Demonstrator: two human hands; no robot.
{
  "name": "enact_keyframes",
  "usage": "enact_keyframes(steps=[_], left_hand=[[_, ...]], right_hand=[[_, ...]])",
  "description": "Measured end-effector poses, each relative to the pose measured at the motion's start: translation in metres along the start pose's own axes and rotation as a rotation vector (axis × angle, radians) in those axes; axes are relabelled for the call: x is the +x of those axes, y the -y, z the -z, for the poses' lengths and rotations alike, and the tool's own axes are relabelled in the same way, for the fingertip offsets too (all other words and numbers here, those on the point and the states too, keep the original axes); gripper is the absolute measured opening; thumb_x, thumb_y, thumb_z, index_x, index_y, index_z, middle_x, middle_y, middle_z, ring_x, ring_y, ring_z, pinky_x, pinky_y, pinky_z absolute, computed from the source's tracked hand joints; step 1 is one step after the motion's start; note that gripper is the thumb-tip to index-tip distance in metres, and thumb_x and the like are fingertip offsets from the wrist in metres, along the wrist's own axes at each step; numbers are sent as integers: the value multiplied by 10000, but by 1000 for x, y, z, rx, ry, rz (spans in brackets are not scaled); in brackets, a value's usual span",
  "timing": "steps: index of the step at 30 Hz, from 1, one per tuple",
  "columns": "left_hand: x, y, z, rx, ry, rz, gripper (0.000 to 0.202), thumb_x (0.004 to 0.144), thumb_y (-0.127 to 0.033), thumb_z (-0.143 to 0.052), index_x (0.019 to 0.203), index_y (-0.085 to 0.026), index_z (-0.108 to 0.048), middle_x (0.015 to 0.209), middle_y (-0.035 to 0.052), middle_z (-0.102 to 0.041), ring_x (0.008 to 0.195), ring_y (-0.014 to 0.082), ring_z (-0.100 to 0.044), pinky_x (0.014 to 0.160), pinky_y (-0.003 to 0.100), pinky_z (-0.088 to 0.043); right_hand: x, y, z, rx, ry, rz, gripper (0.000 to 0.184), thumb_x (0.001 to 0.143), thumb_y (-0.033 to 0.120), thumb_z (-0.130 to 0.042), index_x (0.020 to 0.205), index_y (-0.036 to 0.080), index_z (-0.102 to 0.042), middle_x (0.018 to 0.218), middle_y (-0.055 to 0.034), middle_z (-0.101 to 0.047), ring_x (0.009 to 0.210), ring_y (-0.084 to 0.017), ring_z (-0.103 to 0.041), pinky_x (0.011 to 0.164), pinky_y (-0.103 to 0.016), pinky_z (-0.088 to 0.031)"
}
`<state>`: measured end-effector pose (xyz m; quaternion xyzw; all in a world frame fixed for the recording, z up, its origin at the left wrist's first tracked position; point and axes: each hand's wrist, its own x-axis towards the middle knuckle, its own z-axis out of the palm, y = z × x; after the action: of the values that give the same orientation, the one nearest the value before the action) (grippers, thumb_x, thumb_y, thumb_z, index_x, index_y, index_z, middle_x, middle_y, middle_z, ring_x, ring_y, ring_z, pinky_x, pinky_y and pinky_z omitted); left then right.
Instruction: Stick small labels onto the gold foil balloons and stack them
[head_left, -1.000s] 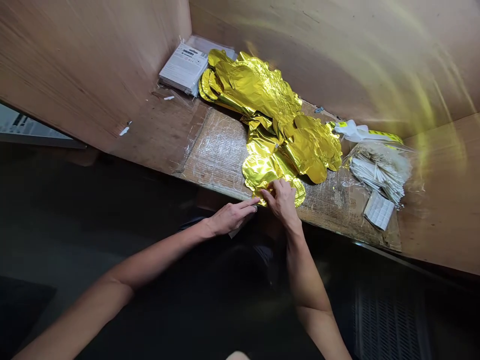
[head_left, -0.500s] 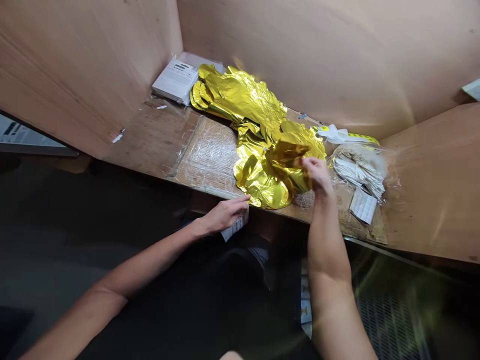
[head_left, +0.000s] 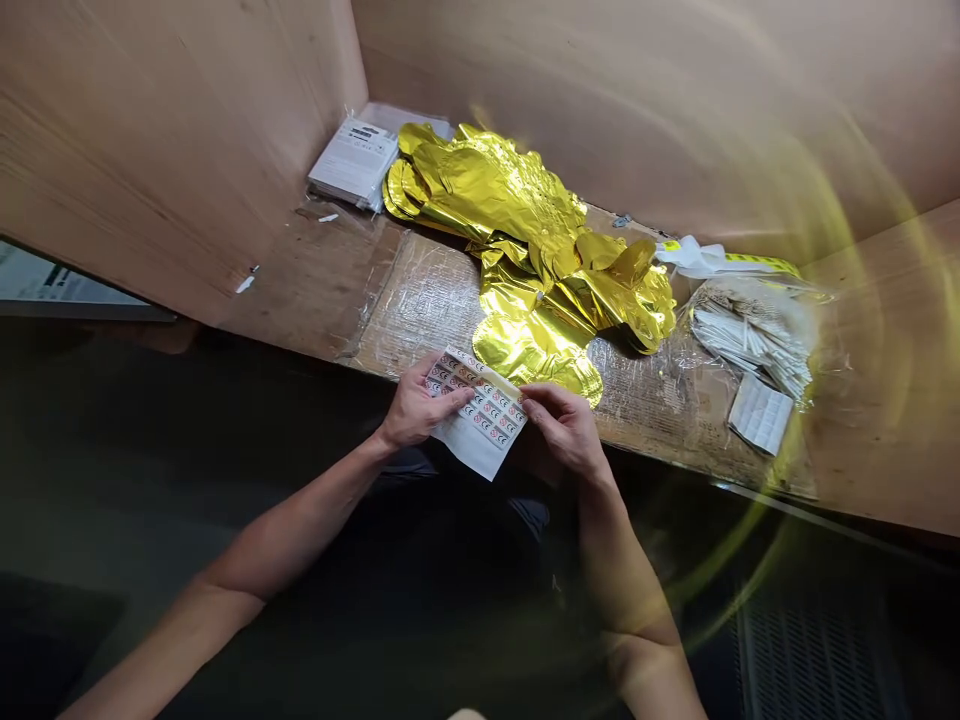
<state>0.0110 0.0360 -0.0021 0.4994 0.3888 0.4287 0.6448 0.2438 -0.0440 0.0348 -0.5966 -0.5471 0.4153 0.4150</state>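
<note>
Left hand [head_left: 422, 405] and right hand [head_left: 564, 430] grip sticker sheet [head_left: 484, 412] at both edges; sticker print too small to read. Gold foil balloons [head_left: 525, 235] heaped upper center on wooden bench [head_left: 427, 310], just beyond sheet.

The sticker sheet [head_left: 480, 412] bears rows of small printed symbols, too small to read exactly; the print on the white packet [head_left: 354, 160] is also illegible.

Left hand [head_left: 420, 402], right hand [head_left: 564, 428] grip sticker sheet [head_left: 480, 410] near foil balloons [head_left: 517, 220].
</note>
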Motion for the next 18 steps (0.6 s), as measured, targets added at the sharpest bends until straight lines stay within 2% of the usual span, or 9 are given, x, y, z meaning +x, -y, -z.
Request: enact_keyframes(steps=[3,6,10,12,15,18], left_hand=[[0,-2,-1,-33,-6,16,439,729,-352,-941,1042,-141,-716,929,62,-805,767,190,-753,739,291,-632],[1,-3,-1,-48,-40,6,452,709,-342,-954,1039,-147,-714,886,40,-791,736,174,-736,709,271,-622],[0,-4,2,-38,-53,0,425,716,-329,-952,1024,-148,-721,861,31,-775,718,163,-719,681,254,-610],[-1,-3,3,-42,-53,2,417,720,-322,-948,1025,-149,-723,854,29,-770,711,157,-712,680,251,-606],[-3,-3,5,-54,-53,10,415,725,-323,-943,1032,-150,-723,850,26,-765,704,153,-707,679,250,-603],[-5,-5,7,-43,-73,5,429,718,-330,-943,1038,-149,-723,851,26,-765,706,155,-708,681,253,-602]], right_hand=[[-1,-4,4,-218,-49,201,176,1018,339,-665,1117,273,-795,1031,-63,-802,907,-231,-744,851,-398,-604],[-3,-9,6,-446,-69,421,230,1040,247,-617,1207,279,-772,1077,-86,-798,927,-234,-744,829,-401,-605],[-4,-14,6,-719,-105,711,309,998,140,-650,1279,248,-720,1078,-107,-792,919,-241,-727,784,-411,-572],[-4,-15,6,-789,-113,804,345,970,112,-678,1284,253,-704,1081,-105,-790,914,-241,-721,762,-407,-559],[-6,-14,4,-775,-98,813,341,964,114,-680,1257,286,-707,1114,-94,-781,971,-248,-721,813,-424,-579],[-10,-11,-1,-581,-162,636,282,986,177,-671,1246,283,-701,1096,-89,-767,968,-237,-724,836,-424,-610]])
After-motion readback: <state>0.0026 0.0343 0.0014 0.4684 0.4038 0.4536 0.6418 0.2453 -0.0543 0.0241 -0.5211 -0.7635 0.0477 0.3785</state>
